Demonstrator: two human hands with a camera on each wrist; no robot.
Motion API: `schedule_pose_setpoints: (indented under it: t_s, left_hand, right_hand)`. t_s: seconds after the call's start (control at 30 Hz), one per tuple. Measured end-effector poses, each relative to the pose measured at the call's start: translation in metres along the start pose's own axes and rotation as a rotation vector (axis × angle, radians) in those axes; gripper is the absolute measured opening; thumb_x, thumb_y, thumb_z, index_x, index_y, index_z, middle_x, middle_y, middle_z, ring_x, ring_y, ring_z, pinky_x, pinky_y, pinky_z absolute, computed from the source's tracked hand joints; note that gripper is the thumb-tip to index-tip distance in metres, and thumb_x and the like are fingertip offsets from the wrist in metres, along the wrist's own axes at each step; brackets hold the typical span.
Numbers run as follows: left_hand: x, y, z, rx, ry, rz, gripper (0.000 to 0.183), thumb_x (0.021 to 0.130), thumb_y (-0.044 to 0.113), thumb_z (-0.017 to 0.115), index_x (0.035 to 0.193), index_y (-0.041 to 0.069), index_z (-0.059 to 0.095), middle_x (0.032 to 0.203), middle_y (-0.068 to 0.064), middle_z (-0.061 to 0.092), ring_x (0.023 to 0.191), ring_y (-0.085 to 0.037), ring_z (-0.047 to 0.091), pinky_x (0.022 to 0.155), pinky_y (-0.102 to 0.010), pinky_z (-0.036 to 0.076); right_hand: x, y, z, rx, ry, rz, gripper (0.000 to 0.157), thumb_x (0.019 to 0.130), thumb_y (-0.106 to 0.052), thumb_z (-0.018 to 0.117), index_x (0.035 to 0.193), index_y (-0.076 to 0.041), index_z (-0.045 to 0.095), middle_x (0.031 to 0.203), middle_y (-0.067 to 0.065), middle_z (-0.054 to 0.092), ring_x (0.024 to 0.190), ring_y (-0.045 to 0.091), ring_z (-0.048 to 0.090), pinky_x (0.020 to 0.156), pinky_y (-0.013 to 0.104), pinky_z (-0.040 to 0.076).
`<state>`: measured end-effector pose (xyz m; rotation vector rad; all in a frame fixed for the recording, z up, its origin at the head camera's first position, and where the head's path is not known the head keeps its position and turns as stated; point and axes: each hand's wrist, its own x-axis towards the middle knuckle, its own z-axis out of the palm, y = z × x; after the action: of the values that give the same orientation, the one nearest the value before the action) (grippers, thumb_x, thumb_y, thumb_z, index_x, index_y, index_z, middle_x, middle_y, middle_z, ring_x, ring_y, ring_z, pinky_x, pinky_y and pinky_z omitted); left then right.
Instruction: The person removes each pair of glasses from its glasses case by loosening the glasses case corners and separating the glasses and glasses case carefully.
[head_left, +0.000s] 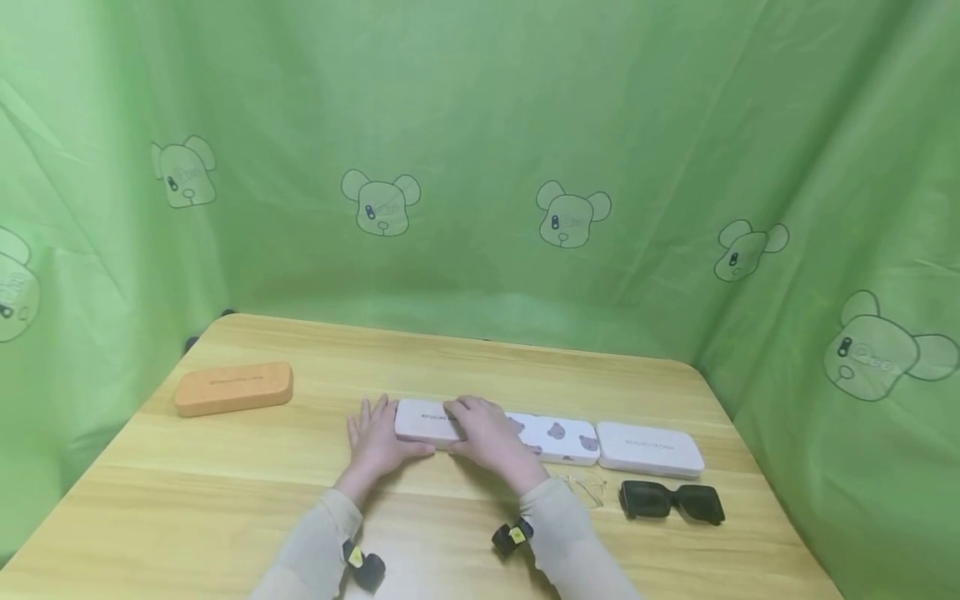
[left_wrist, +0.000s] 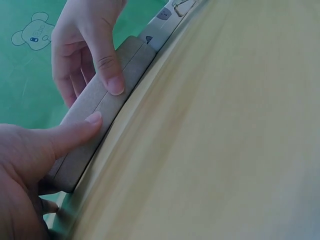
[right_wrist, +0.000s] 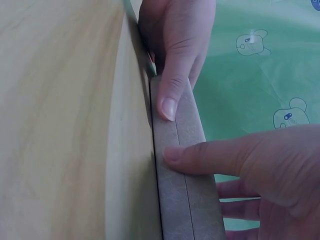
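Note:
A greyish-white glasses case (head_left: pixel 426 421) with printed lettering lies closed on the table, and both hands are on it. My left hand (head_left: pixel 377 439) grips its left end, the thumb along the front side and the other fingers at the end and back. My right hand (head_left: pixel 487 435) holds the case farther right, fingers over the top and thumb on the front. In the left wrist view both thumbs press the front of the case (left_wrist: pixel 117 72), near its lid seam. The right wrist view shows the same seam running along the case (right_wrist: pixel 177 200). A white bear-print case (head_left: pixel 566 439) sits directly to the right.
A plain white case (head_left: pixel 648 450) continues the row at the right. In front lie thin-framed clear glasses (head_left: pixel 592 487) and black sunglasses (head_left: pixel 671 502). An orange case (head_left: pixel 235 389) rests at the far left of the wooden table (head_left: pixel 225 500). Green curtain (head_left: pixel 480 275) surrounds the table.

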<state>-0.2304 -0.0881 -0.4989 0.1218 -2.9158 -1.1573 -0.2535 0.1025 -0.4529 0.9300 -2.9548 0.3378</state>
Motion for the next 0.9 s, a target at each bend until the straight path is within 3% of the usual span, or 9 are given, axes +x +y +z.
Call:
schedule_pose_setpoints:
  t_s: [0.43, 0.67, 0.9]
  left_hand:
    - [0.001, 0.001, 0.002, 0.025, 0.034, -0.008, 0.106, 0.064, 0.05, 0.085, 0.147, 0.002, 0.037, 0.159, -0.023, 0.025, 0.148, -0.048, 0.007, 0.118, -0.066, -0.004]
    - [0.001, 0.001, 0.003, 0.02, 0.037, -0.014, 0.108, 0.063, 0.048, 0.086, 0.147, 0.003, 0.037, 0.159, -0.021, 0.025, 0.149, -0.047, 0.006, 0.119, -0.065, -0.005]
    - [0.0, 0.002, 0.002, 0.017, 0.041, -0.014, 0.107, 0.062, 0.048, 0.086, 0.147, 0.003, 0.038, 0.159, -0.022, 0.025, 0.149, -0.047, 0.007, 0.119, -0.065, -0.004]
  right_hand:
    - [0.007, 0.012, 0.0, 0.071, -0.039, -0.023, 0.072, 0.073, -0.031, 0.083, 0.136, -0.01, 0.055, 0.135, 0.013, 0.06, 0.123, 0.03, 0.058, 0.108, 0.046, 0.046]
    - [0.007, 0.018, -0.003, 0.147, -0.063, -0.052, 0.065, 0.079, -0.03, 0.078, 0.137, -0.009, 0.055, 0.136, 0.015, 0.059, 0.126, 0.031, 0.056, 0.111, 0.046, 0.043]
    - [0.006, 0.022, -0.007, 0.154, -0.076, -0.107, 0.061, 0.088, -0.035, 0.069, 0.139, -0.006, 0.052, 0.138, 0.017, 0.058, 0.126, 0.032, 0.056, 0.111, 0.047, 0.043]
